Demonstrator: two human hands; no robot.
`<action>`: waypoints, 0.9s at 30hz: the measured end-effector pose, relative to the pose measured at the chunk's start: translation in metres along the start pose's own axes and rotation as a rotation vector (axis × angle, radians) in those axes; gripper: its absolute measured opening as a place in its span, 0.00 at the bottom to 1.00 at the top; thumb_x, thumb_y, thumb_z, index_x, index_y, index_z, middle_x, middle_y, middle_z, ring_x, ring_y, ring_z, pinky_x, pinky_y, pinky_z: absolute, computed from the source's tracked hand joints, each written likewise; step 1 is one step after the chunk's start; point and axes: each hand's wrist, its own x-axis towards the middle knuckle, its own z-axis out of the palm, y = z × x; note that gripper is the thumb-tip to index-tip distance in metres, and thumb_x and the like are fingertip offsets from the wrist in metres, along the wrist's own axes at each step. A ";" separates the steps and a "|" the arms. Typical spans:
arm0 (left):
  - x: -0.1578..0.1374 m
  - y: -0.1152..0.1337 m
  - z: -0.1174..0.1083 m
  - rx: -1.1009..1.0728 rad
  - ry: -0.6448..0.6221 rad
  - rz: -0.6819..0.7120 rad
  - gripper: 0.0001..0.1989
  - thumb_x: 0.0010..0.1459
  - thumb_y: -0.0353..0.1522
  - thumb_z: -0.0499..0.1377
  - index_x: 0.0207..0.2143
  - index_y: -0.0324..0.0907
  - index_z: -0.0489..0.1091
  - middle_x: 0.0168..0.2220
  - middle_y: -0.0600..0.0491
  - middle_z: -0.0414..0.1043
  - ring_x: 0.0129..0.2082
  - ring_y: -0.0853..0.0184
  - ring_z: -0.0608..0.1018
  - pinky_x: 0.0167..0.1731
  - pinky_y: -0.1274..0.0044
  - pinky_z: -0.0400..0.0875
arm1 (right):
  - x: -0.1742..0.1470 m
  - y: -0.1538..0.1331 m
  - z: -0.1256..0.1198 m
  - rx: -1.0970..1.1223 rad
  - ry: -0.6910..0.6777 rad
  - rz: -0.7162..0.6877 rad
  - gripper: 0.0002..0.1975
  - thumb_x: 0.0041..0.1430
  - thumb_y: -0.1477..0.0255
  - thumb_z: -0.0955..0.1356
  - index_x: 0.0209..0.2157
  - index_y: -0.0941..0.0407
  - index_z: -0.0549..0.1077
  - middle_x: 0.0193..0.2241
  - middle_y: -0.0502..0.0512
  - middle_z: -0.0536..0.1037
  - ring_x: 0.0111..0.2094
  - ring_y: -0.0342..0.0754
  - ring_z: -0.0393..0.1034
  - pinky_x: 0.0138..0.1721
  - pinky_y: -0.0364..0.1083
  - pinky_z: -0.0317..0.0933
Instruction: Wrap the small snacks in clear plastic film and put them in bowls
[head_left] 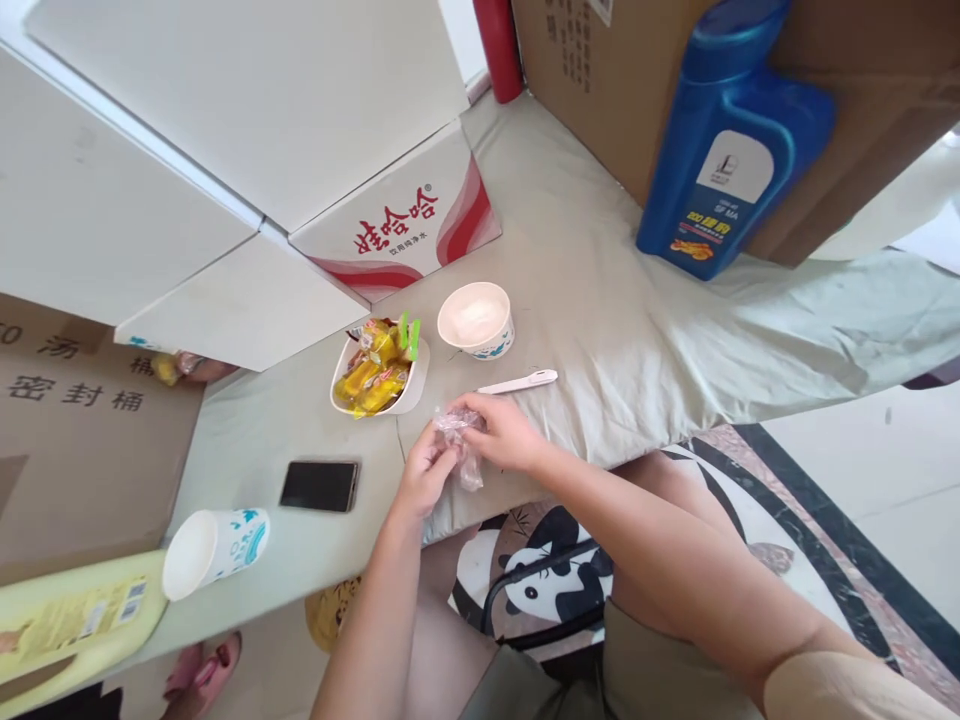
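A crumpled piece of clear plastic film point(469, 462) is bunched up between my two hands, close to the front edge of the cloth-covered table. From the left, my left hand point(424, 475) pinches it with thumb and fingers. On the other side my right hand point(504, 432) has its curled fingers closed on the same film. Just beyond my right hand lies a slim white penlike tool point(529, 381). A white paper bowl point(501, 338) with a blue print stands behind it. Left of that, a white container point(412, 390) is full of yellow-wrapped snacks point(381, 365).
A phone point(320, 486) and a paper cup point(238, 545) lie at left, beside a yellow jug point(90, 615). White cartons point(405, 225) stand behind. A blue bottle point(712, 170), a cardboard box point(600, 90) and a red cylinder point(499, 50) are at back right. A person's pink-slippered foot point(214, 670) shows below.
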 end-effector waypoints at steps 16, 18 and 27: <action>0.126 0.128 0.033 1.057 0.158 0.474 0.11 0.49 0.29 0.63 0.37 0.45 0.70 0.30 0.53 0.71 0.31 0.62 0.73 0.37 0.71 0.67 | 0.010 0.000 -0.024 0.045 0.290 0.046 0.13 0.60 0.72 0.64 0.47 0.53 0.71 0.48 0.59 0.77 0.48 0.54 0.72 0.50 0.55 0.65; 0.139 0.132 0.040 1.325 0.114 0.509 0.06 0.51 0.27 0.59 0.33 0.44 0.70 0.36 0.48 0.72 0.40 0.56 0.75 0.43 0.67 0.67 | 0.011 0.000 -0.022 0.031 0.268 0.058 0.10 0.60 0.72 0.64 0.44 0.53 0.71 0.46 0.59 0.77 0.47 0.55 0.72 0.50 0.55 0.65; 0.157 0.150 0.063 1.641 -0.118 0.134 0.04 0.48 0.30 0.60 0.29 0.44 0.68 0.32 0.46 0.76 0.39 0.50 0.79 0.39 0.67 0.69 | 0.012 -0.005 -0.022 -0.082 0.150 0.100 0.09 0.60 0.73 0.63 0.41 0.55 0.72 0.41 0.59 0.76 0.44 0.54 0.72 0.45 0.52 0.63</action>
